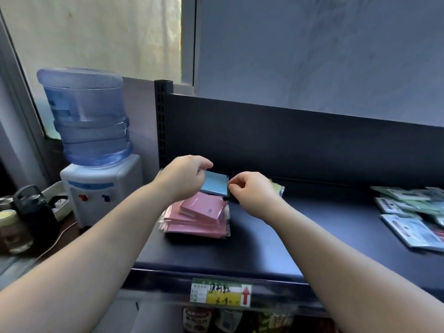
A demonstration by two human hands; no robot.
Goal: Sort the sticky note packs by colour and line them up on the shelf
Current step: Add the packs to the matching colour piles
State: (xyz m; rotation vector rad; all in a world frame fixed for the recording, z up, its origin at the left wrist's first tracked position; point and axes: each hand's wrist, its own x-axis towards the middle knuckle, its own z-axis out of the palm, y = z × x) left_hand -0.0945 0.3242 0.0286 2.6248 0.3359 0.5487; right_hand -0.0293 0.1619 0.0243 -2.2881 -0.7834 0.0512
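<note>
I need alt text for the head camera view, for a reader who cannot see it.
The left hand grips a blue sticky note pack above a stack of pink packs on a dark shelf; the right hand curls at the pack's right edge. A water dispenser stands left of the shelf.

I get dim, bluish light; daylight glows through the curtain (96, 32) top left; soft blur overall, edges bend.
</note>
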